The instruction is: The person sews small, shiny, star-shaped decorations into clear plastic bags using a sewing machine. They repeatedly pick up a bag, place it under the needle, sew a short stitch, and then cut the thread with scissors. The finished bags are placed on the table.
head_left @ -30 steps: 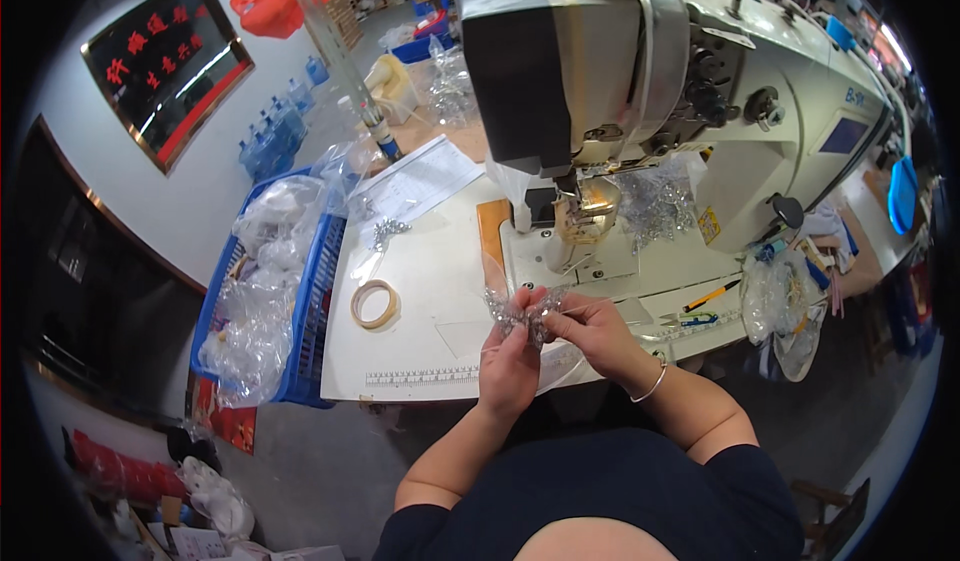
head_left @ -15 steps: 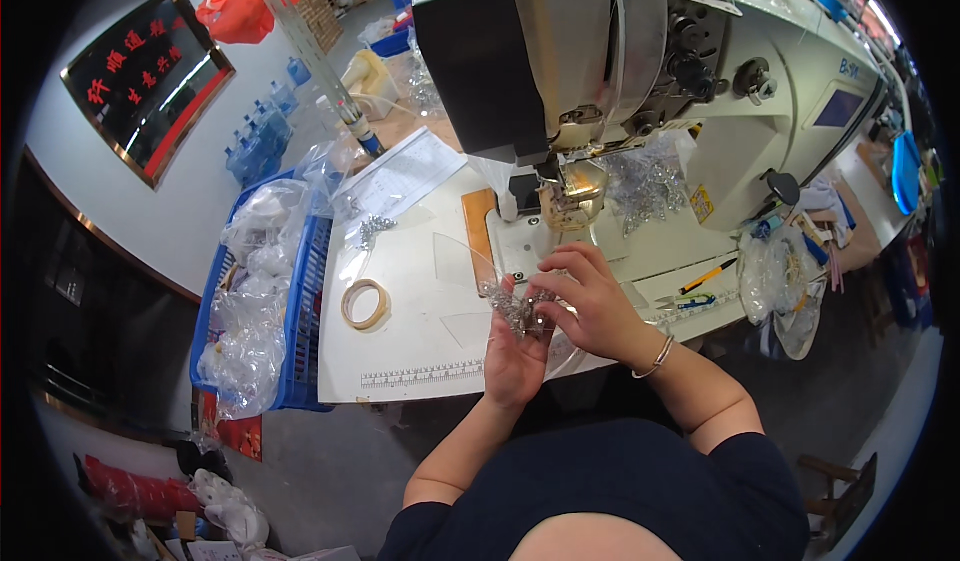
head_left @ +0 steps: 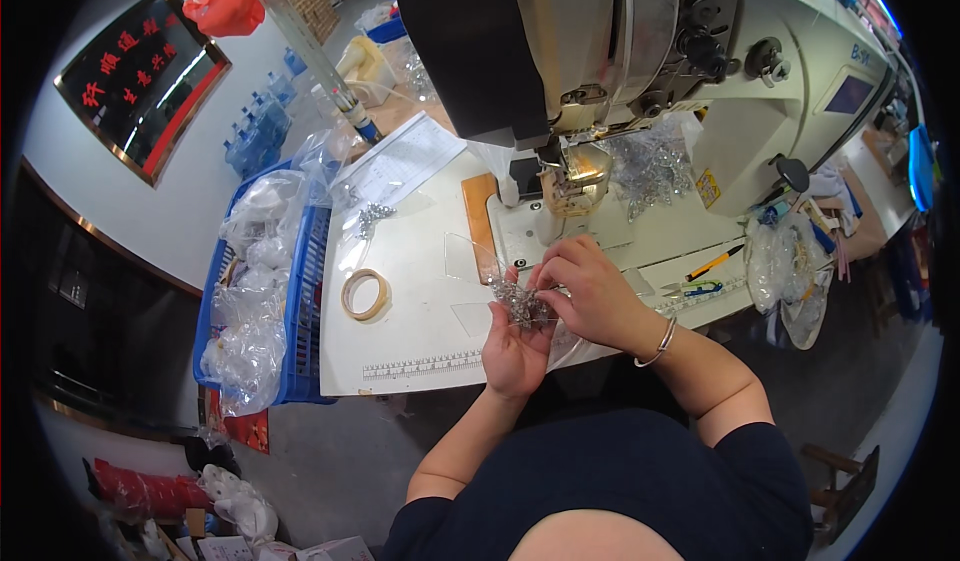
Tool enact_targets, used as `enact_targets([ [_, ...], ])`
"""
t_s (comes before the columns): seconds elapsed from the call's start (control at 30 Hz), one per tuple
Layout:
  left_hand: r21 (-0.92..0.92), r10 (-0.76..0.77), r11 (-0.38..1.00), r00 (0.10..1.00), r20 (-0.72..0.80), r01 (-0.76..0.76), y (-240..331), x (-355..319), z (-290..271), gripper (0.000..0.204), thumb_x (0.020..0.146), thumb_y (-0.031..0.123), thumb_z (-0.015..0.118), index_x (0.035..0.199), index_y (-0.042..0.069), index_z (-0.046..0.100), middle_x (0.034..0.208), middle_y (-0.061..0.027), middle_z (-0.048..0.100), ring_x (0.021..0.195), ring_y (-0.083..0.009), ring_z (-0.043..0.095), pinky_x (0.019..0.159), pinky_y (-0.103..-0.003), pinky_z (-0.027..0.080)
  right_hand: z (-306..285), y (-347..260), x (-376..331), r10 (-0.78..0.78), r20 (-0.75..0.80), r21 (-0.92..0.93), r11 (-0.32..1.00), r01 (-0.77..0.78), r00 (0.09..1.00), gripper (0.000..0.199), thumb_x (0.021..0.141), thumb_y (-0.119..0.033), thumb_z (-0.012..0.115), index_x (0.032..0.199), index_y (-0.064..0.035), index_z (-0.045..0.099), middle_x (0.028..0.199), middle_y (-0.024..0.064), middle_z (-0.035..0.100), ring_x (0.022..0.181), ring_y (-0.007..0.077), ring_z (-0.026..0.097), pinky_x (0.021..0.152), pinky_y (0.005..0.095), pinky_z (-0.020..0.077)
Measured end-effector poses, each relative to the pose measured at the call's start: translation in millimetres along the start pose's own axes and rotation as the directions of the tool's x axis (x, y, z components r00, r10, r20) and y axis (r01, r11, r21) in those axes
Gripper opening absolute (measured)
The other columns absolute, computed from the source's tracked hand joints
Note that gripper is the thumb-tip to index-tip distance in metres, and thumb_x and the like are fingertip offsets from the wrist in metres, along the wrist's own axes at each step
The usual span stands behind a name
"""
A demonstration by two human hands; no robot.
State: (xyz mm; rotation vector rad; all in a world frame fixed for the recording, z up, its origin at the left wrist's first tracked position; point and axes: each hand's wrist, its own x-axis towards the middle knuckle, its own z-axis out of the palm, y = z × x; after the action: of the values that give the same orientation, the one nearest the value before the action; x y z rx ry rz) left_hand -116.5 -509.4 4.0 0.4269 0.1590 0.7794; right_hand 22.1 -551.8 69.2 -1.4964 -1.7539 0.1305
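A bundle of glittering silver beaded or rhinestone pieces rests in the palm of my left hand, whose fingers curl up around it. From the right, my right hand pinches at the bundle with thumb and fingertips pressed together. Its fingers partly cover the bundle, so the exact shape of the pieces is hidden. Both hands are above the front edge of a white sewing table, just in front of a large sewing machine. Clear, thin plastic sheets lie beside my left hand.
On the table are a tape roll, a paper sheet, a small silver cluster, a printed ruler strip, an orange pen and thread snips. More silver pieces lie behind the needle. A blue basket stands left.
My right fingers have drawn together into a pinch on the silver bundle. My left palm has opened out a little beneath it. The view has shifted slightly.
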Motion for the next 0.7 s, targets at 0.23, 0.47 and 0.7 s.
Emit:
enact_targets([
  [0.23,-0.011,-0.016,1.000,1.000,-0.005,0.016,0,1,-3,0.048,0.099,0.039,0.012,0.141,0.017,0.020,0.144,-0.0116,0.029,0.130,-0.0240,0.033,0.108,-0.042,0.027,7,1,-3,-0.017,0.018,-0.013,1.000,0.017,1.000,0.011,0.073,-0.007,0.063,0.082,-0.0052,0.057,0.087,0.0086,0.053,0.089,0.0261,0.049,0.082,0.0348,0.0410],
  [0.47,-0.022,-0.024,0.999,1.000,0.002,0.024,0,-1,-4,0.049,0.099,0.040,0.014,0.141,0.017,0.020,0.145,-0.0112,0.029,0.132,-0.0243,0.031,0.108,-0.041,0.028,4,3,0,0.001,0.076,-0.104,0.995,0.007,0.997,0.009,0.075,-0.011,0.063,0.080,-0.0062,0.058,0.081,0.0067,0.057,0.087,0.0256,0.050,0.080,0.0344,0.0409],
  [0.7,-0.018,-0.037,0.999,0.999,-0.009,0.037,-2,-1,-5,0.050,0.099,0.042,0.016,0.142,0.016,0.020,0.144,-0.0129,0.029,0.131,-0.0262,0.032,0.107,-0.043,0.030,7,12,3,0.217,0.185,-0.037,0.976,-0.214,0.958,0.009,0.075,-0.017,0.063,0.076,-0.0082,0.062,0.079,0.0047,0.060,0.088,0.0251,0.050,0.082,0.0378,0.0386],
])
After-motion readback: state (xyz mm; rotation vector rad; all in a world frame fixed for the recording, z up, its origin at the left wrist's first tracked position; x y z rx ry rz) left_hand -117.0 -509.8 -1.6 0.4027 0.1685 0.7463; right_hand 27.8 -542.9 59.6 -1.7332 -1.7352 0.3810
